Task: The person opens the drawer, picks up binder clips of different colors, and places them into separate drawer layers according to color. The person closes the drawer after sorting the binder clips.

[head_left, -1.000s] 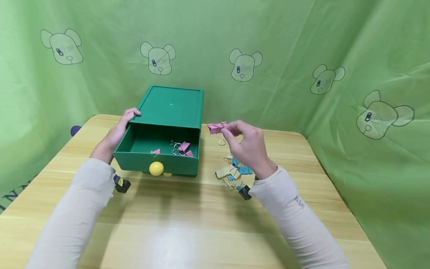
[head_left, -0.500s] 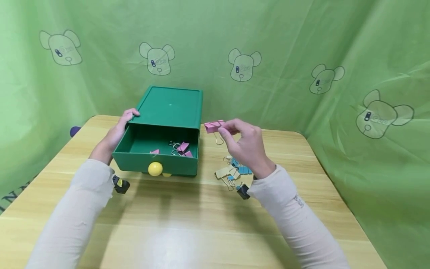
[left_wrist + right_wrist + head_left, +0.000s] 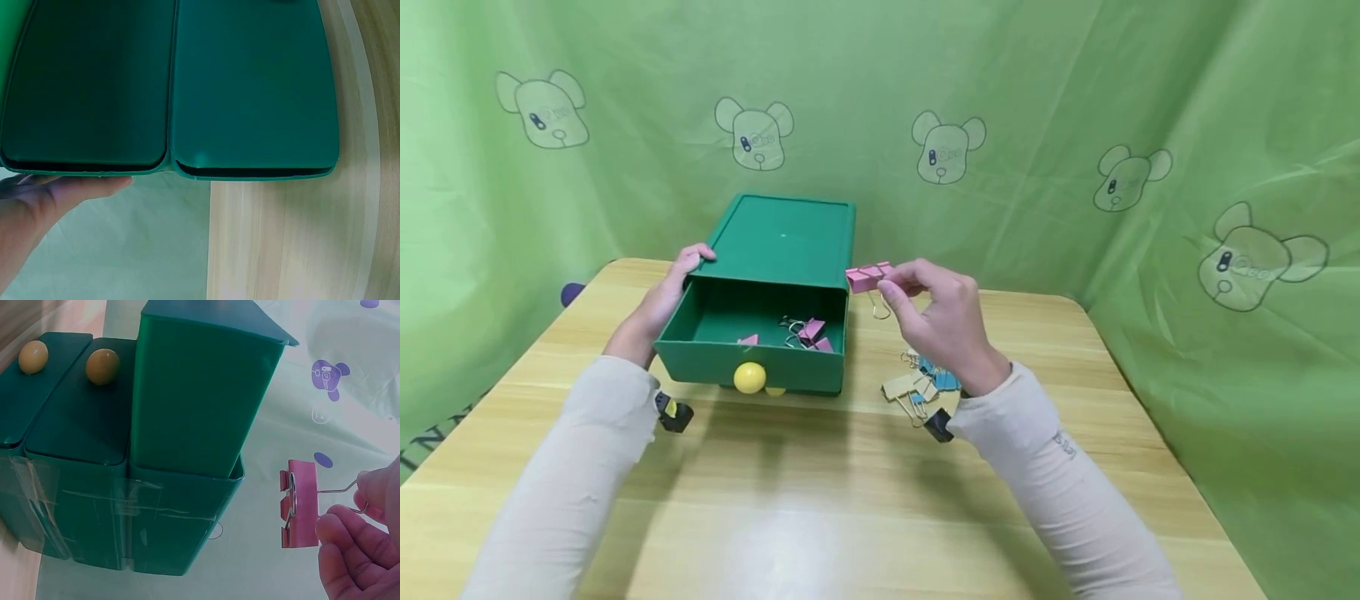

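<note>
A green drawer unit (image 3: 786, 237) stands on the table with its top drawer (image 3: 700, 362) pulled out, a round yellow knob on the front. My left hand (image 3: 670, 283) rests on the unit's left side, fingertips over the top edge; the left wrist view shows the hand (image 3: 44, 206) against the side wall. My right hand (image 3: 943, 321) pinches a pink binder clip (image 3: 868, 277) just right of the unit, above the table. In the right wrist view the fingers hold that binder clip (image 3: 303, 503) by its wire handle. Several pink clips (image 3: 811, 330) lie in the drawer.
Below my right hand, several beige (image 3: 898, 387) and blue binder clips (image 3: 947, 381) lie in a loose pile on the wooden table (image 3: 820, 500). Lower drawers with yellow knobs (image 3: 102, 367) show in the right wrist view. A green curtain (image 3: 1022, 100) surrounds the table.
My right hand has moved a little left with the pink binder clip, bringing it close to the unit's right edge. The left hand stays in place.
</note>
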A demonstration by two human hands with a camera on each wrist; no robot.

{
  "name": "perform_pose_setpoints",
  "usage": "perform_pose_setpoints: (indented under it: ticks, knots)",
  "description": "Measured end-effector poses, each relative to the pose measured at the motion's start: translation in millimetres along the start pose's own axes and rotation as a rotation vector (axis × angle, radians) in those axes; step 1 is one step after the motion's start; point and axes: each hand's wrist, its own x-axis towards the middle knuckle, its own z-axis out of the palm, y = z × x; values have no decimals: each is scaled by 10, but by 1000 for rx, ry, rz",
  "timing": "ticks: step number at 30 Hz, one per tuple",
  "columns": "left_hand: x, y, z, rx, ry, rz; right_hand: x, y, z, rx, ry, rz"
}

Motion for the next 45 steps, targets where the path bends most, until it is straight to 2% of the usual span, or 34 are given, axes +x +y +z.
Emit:
perform_pose_setpoints:
  ticks: [26, 45]
  knots:
    - [-20, 0, 17, 3, 0, 14, 88, -145, 110, 60, -22, -10]
    - [-20, 3, 23, -2, 3, 38, 160, -261, 382, 153, -53, -26]
